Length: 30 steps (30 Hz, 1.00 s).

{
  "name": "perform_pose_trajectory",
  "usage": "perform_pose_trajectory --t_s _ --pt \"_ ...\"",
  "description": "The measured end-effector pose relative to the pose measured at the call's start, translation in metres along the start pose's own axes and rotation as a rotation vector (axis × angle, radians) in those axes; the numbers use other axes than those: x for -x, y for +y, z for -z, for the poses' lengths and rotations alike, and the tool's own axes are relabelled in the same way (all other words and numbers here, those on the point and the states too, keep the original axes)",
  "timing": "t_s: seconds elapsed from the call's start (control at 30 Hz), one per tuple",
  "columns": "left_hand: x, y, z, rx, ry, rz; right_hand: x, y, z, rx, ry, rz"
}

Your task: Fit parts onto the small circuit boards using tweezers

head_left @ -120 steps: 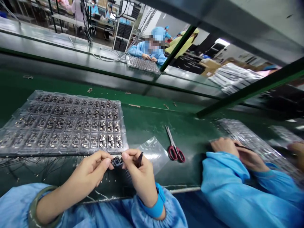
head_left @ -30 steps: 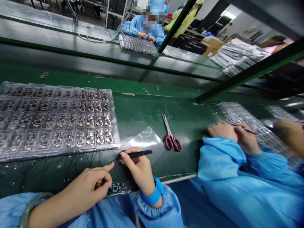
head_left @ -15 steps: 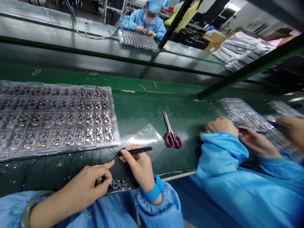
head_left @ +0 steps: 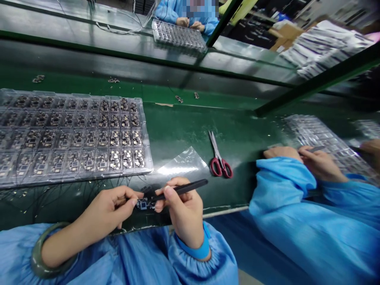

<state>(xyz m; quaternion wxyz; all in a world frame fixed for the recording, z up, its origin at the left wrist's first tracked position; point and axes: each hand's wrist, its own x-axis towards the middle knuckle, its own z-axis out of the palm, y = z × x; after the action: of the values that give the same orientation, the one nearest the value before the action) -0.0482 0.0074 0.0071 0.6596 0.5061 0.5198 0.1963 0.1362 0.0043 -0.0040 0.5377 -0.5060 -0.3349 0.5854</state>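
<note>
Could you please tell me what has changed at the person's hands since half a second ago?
The left hand has brought the circuit board away from the near edge of the bench. The black tweezers in the right hand, previously apart from the board, now reach its right end; whether they touch is unclear. Both hands kept their hold. The tray and scissors stayed put.

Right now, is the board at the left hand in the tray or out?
Out: the left hand holds the board beyond the near edge of the clear tray.
</note>
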Motion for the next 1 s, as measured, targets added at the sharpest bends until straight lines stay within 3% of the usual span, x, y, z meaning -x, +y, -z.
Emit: perform_pose_trajectory --t_s 0.3,0.73,1.0 --pt "0.002 -0.002 0.001 -0.028 0.008 0.013 -0.004 0.001 -0.012 0.157 -0.028 -0.003" --pt "0.002 -0.001 0.002 -0.018 0.051 0.024 -0.006 0.007 -0.016 0.147 -0.047 -0.039" --pt "0.001 0.001 0.002 -0.025 0.047 0.029 -0.002 0.014 -0.011 0.200 -0.083 0.047"
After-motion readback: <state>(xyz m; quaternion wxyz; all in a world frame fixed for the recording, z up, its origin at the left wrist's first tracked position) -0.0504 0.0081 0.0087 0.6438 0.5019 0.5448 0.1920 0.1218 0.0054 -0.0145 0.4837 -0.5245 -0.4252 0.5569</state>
